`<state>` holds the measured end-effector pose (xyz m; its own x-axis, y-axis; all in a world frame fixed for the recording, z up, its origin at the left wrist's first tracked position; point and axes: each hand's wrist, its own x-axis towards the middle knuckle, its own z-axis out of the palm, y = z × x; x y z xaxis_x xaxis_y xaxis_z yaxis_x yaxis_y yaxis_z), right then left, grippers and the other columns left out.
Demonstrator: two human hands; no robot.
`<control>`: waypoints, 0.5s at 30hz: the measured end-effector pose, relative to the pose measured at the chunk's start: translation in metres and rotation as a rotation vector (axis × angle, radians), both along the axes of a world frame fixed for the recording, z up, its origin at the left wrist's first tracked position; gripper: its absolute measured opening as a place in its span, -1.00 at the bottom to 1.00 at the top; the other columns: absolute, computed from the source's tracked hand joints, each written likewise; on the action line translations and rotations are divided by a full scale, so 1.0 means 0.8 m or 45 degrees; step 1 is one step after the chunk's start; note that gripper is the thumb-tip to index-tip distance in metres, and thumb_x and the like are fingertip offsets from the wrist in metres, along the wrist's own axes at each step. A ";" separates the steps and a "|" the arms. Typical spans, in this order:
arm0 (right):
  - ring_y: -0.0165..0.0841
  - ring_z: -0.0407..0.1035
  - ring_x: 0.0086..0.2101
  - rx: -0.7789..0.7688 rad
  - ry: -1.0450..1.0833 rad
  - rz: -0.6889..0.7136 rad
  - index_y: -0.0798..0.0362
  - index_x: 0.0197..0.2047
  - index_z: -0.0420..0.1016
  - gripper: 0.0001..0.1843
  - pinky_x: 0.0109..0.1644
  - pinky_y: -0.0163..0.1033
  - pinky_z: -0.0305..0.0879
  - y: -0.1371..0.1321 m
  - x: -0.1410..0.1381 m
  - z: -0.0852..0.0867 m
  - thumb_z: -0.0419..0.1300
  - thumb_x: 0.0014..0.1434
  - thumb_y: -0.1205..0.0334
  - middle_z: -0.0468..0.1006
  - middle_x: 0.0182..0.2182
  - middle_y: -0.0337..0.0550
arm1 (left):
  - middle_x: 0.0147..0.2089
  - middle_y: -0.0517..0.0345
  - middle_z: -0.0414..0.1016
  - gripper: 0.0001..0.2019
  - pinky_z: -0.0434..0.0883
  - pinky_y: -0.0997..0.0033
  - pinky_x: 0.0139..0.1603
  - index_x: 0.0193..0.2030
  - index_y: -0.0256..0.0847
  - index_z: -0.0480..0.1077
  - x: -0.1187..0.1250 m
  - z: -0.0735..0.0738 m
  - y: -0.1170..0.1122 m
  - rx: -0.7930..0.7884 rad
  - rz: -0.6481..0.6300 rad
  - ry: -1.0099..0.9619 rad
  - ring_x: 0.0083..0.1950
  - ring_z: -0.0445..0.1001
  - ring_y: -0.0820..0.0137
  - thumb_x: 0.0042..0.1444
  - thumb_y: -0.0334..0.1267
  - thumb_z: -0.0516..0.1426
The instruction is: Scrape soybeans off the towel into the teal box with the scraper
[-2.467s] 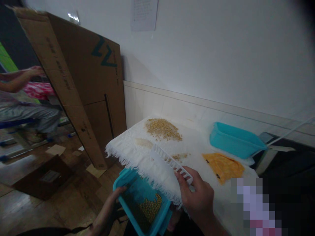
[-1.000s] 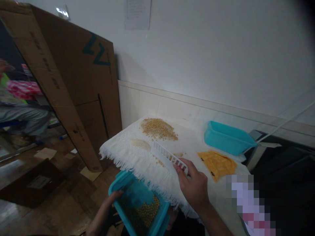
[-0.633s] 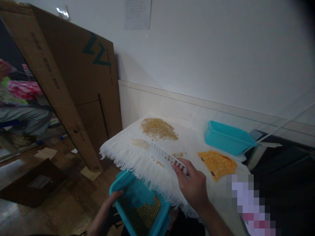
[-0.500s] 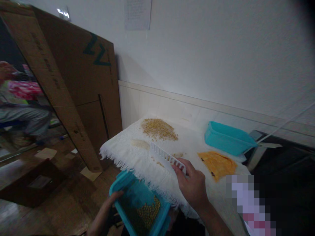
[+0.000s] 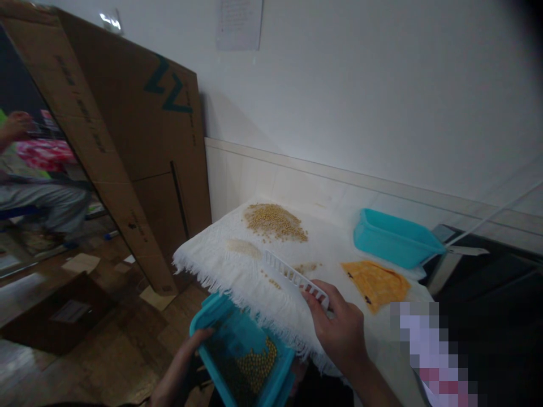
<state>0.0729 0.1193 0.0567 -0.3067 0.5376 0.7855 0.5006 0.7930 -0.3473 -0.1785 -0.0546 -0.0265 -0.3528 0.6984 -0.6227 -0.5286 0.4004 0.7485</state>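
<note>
My right hand [image 5: 339, 336] grips one end of a white slotted plastic strip [image 5: 283, 271], held slanting low over the white fringed cloth [image 5: 244, 277]. Below the cloth's front edge, my left hand [image 5: 195, 343] is closed on the left rim of a blue plastic bin [image 5: 233, 333]. Yellowish beans [image 5: 258, 362] lie in the bin, beside darker contents that I cannot make out. Farther back on the cloth is a heap of beans [image 5: 274, 219]. Several loose beans [image 5: 271, 281] lie near the strip, with patches of pale grains [image 5: 242, 247] around it.
Another blue bin [image 5: 394, 240] stands at the cloth's right, behind a folded yellow cloth [image 5: 379, 282]. A tall cardboard box [image 5: 156, 141] rises at the left. Beyond it, part of a seated person [image 5: 51, 198] shows. A white wall [image 5: 360, 102] closes off the back.
My right hand and the strip have shifted slightly right and toward me. My left hand and the bin have stayed in place. The person at the left has moved an arm.
</note>
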 end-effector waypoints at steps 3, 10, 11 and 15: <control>-0.34 0.63 -0.58 -0.001 -0.002 0.018 0.03 -0.12 0.69 -0.67 -0.46 -0.43 0.50 -0.005 -0.003 0.003 0.17 0.52 0.05 0.74 -0.49 -0.20 | -0.12 -0.14 0.83 -0.19 0.65 0.01 0.01 0.31 -0.23 0.50 0.000 -0.008 0.003 -0.066 0.068 -0.072 0.17 0.70 -0.20 0.02 0.26 0.34; -0.35 0.63 -0.59 0.036 -0.010 0.020 0.07 -0.15 0.68 -0.59 -0.47 -0.45 0.49 -0.013 -0.006 0.014 0.12 0.56 0.01 0.73 -0.50 -0.18 | -0.13 -0.10 0.84 -0.20 0.66 -0.05 0.08 0.26 -0.16 0.54 -0.001 -0.014 0.005 -0.068 0.098 -0.112 0.21 0.69 -0.24 -0.05 0.26 0.40; -0.35 0.63 -0.60 0.046 -0.007 0.018 0.07 -0.15 0.68 -0.57 -0.47 -0.45 0.49 -0.015 -0.007 0.015 0.11 0.57 0.00 0.73 -0.51 -0.18 | -0.13 -0.11 0.84 -0.22 0.66 -0.06 0.09 0.24 -0.16 0.56 -0.001 -0.014 0.005 -0.070 0.099 -0.104 0.21 0.69 -0.24 -0.05 0.27 0.40; -0.35 0.62 -0.61 0.078 -0.014 0.018 0.07 -0.18 0.68 -0.51 -0.48 -0.43 0.48 -0.019 -0.011 0.017 0.06 0.59 -0.04 0.73 -0.51 -0.17 | -0.12 -0.13 0.84 -0.24 0.65 -0.10 0.13 0.19 -0.16 0.60 -0.002 -0.008 0.003 -0.038 0.076 -0.059 0.17 0.72 -0.23 -0.07 0.28 0.40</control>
